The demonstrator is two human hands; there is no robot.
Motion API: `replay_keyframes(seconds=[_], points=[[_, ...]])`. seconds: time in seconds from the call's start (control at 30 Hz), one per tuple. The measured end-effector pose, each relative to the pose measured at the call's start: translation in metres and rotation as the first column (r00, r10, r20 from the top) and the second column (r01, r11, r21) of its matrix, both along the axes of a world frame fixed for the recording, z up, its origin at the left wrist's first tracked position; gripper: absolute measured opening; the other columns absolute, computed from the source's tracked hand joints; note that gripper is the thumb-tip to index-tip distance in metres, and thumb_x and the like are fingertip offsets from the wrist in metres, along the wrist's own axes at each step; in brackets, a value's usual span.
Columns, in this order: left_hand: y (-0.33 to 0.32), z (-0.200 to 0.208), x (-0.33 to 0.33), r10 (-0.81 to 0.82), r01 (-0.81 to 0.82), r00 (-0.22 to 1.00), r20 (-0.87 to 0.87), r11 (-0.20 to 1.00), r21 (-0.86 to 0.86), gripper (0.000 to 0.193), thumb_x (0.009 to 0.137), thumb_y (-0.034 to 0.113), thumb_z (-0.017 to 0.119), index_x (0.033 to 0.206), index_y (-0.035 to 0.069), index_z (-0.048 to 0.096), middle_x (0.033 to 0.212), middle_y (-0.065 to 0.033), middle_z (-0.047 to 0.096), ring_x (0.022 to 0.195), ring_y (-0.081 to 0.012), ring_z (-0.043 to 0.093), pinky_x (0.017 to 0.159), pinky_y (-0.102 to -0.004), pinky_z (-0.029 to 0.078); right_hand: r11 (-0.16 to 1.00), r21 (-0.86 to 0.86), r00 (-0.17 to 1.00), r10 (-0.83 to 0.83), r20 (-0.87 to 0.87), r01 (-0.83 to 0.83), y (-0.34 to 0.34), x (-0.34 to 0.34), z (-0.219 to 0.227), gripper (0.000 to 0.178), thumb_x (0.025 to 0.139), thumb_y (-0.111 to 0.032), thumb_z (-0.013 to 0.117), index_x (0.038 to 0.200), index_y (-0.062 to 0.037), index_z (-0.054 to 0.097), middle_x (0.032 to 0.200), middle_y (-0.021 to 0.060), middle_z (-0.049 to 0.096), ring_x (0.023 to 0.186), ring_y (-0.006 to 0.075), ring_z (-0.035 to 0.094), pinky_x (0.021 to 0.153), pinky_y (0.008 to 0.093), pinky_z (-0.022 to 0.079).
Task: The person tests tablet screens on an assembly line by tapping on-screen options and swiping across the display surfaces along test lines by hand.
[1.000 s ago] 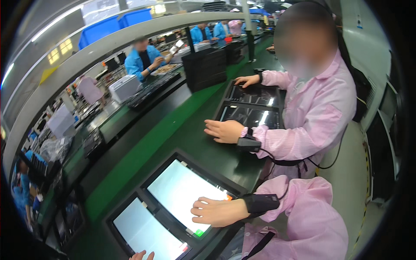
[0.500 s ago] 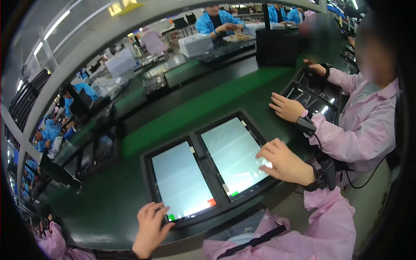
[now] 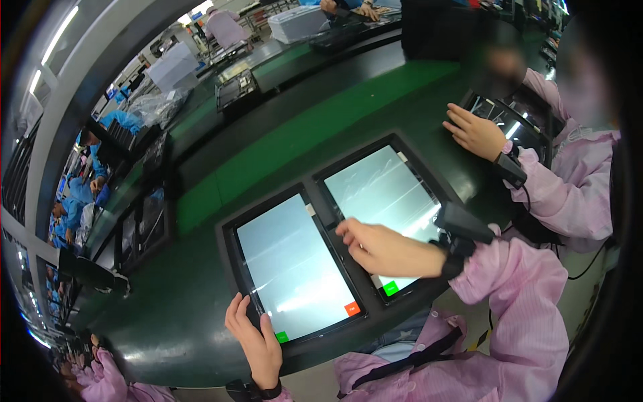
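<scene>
Two flat tablet-like screens lie side by side in a black tray, both lit pale. The left screen has a green patch and a red patch along its near edge. A green patch shows on the right screen, partly hidden by my right hand. My left hand is open at the left screen's near left corner, fingers along the tray rim. Over the right screen reaches my right hand, holding nothing; its loosely bent fingers are apart near the divider between the screens. I cannot tell whether they touch it.
The tray rests on a dark green workbench. At the right a co-worker in pink holds a hand beside another tray of dark screens. More black frames lie at the left. A white box stands at the back.
My right hand has moved left, from the right screen's outer side to the divider. My left hand stays by the near left corner. The whole view has shifted.
</scene>
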State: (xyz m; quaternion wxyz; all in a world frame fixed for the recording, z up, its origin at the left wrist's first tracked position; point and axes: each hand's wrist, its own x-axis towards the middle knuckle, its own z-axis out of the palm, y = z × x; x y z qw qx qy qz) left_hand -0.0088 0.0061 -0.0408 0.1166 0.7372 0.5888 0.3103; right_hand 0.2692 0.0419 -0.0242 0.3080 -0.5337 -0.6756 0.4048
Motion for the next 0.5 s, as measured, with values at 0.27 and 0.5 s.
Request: replay_keyframes(seconds=[0.27, 0.5], points=[[-0.001, -0.013, -0.013, 0.014, -0.027, 0.947, 0.321, 0.999, 0.037, 0.033, 0.085, 0.003, 0.049, 0.117, -0.003, 0.051, 0.125, -0.0201, 0.052, 0.117, -0.0347, 0.048, 0.101, -0.0429, 0.035, 0.847, -0.528, 0.989, -0.124, -0.079, 0.064, 0.048, -0.017, 0.003, 0.047, 0.086, -0.020, 0.054, 0.120, 0.0096, 0.042, 0.097, 0.0166, 0.057, 0.088, 0.0222, 0.058, 0.069, 0.0335, 0.047], [-0.004, -0.014, -0.026, -0.357, 0.307, 0.883, 0.305, 0.930, 0.201, 0.039, 0.065, 0.007, 0.069, 0.103, 0.002, 0.059, 0.109, -0.0153, 0.059, 0.103, -0.0323, 0.054, 0.094, -0.0404, 0.039, 0.746, -0.661, 0.902, -0.339, -0.269, 0.083, 0.052, -0.023, 0.017, 0.045, 0.088, -0.012, 0.055, 0.126, 0.0045, 0.037, 0.110, 0.0172, 0.053, 0.105, 0.0221, 0.056, 0.092, 0.0320, 0.047]])
